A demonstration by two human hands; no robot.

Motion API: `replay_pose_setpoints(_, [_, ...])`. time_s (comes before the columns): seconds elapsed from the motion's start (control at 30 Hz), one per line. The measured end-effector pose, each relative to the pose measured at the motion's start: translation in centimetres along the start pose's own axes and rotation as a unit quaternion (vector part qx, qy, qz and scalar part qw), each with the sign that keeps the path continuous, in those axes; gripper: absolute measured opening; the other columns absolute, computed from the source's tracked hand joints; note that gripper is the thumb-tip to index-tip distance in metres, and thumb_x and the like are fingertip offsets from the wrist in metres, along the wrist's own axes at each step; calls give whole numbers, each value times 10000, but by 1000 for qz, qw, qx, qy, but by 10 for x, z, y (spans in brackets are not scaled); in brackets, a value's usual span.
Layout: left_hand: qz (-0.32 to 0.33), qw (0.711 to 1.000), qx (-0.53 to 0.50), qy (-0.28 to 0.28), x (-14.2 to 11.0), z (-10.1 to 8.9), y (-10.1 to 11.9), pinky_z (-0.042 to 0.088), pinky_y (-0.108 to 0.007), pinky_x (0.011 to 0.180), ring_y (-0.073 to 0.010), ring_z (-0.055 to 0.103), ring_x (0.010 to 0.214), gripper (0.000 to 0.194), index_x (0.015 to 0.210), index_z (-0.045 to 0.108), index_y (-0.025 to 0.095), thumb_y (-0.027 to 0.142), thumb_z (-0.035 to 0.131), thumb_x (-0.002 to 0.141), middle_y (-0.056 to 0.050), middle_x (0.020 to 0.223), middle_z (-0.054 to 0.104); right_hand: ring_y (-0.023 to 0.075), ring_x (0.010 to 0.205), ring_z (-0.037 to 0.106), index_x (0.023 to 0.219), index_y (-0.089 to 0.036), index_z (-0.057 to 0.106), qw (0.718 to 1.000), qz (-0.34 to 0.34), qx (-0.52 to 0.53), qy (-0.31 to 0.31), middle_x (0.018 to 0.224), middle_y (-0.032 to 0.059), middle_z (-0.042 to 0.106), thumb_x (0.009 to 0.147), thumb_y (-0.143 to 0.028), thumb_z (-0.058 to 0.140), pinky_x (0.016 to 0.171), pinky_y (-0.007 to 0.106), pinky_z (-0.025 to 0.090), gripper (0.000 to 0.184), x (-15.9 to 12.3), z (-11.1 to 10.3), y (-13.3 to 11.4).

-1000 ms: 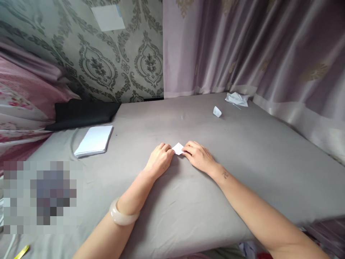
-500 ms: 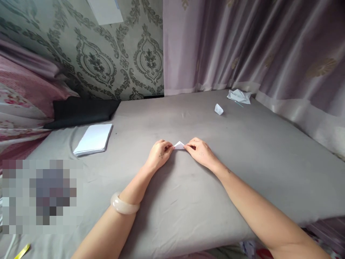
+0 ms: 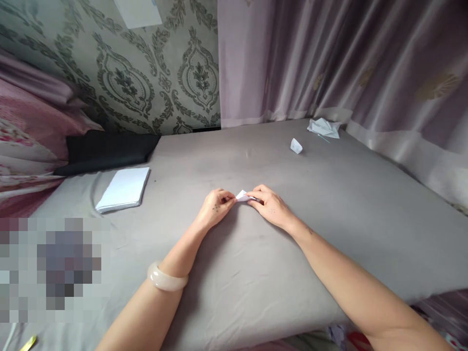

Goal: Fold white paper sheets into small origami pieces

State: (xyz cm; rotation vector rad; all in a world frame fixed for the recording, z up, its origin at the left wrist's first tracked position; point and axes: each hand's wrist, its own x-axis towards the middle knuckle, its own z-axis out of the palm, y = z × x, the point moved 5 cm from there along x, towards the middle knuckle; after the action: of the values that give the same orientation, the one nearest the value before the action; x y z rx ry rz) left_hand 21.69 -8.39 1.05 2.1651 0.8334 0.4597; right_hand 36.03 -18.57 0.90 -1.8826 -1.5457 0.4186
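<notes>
1. White folded paper piece (image 3: 242, 196), small, peaked at the top; located between the two grips, above the grey cloth surface (image 3: 234, 273); whether its lower edge touches the cloth cannot be told
2. Left hand (image 3: 216, 208), one; grip clamped on the near-left corner of the paper piece, thumb and fingertips drawn together, apparently to steady that end
3. Right hand (image 3: 272, 207), one; grip clamped on the opposite end, fingers above and thumb below, an arrangement that would allow the layers to be pressed or turned
4. Grips, paired; set near each other at matching height, likely so that the small piece is kept taut and both ends are controlled
5. Pale bangle (image 3: 167, 280), smooth; on the left forearm, behind the left grip and clear of the paper
6. White paper stack (image 3: 124, 189), sheets roughly squared; well to the left of the grips, seemingly placed to leave the middle free for handwork
7. Small white paper form (image 3: 296, 146), standing apart; beyond the right grip and to its right
8. White paper heap (image 3: 323, 128), loosely folded; farther beyond the right grip, by the curtain (image 3: 292, 58), perhaps set aside there out of the hands' way
</notes>
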Motion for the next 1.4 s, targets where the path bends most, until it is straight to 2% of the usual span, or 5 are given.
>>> replay_pose_setpoints(0.2, [10, 1000, 6, -7, -2, -2, 3, 415, -260, 628, -148, 540, 678, 184, 806, 726, 188, 323, 600, 798, -52, 813, 614, 118, 724, 564, 997, -316, 737, 998, -13, -56, 5, 1004, 12, 603, 873, -361, 585, 670, 253, 426, 202, -1, 4, -3])
replay_pose_setpoints(0.37, [22, 1000, 9, -12, -4, -2, 2, 416, -263, 636, -158, 551, 698, 138, 786, 721, 192, 301, 638, 774, -47, 807, 622, 126, 731, 570, 963, -317, 742, 997, -7, -76, 13, 994, 6, 613, 883, -324, 572, 674, 263, 412, 187, -1, 4, -7])
replay_pose_setpoints(0.83, [-24, 997, 72, 13, 0, 1, 3, 423, -280, 647, -167, 565, 693, 201, 779, 703, 165, 283, 549, 831, -73, 815, 646, 119, 699, 559, 805, -231, 709, 997, 42, -60, 13, 968, 30, 611, 915, -365, 498, 646, 259, 402, 273, 8, 6, -6])
replay_pose_setpoints(1.1, [-20, 995, 98, -1, 1, 0, 7, 427, -269, 632, -166, 580, 693, 203, 766, 694, 162, 286, 546, 830, -70, 806, 660, 113, 705, 551, 715, -194, 684, 996, 88, 31, 9, 894, 20, 603, 832, -310, 603, 711, 254, 423, 184, 9, -5, 7])
replay_pose_setpoints(1.4, [-27, 996, 89, -2, 1, -2, 12, 433, -259, 622, -153, 577, 669, 188, 739, 686, 151, 263, 557, 817, -62, 780, 658, 105, 672, 533, 620, -183, 640, 993, 108, 40, 19, 913, 25, 601, 812, -296, 612, 701, 262, 423, 224, 10, -4, 8])
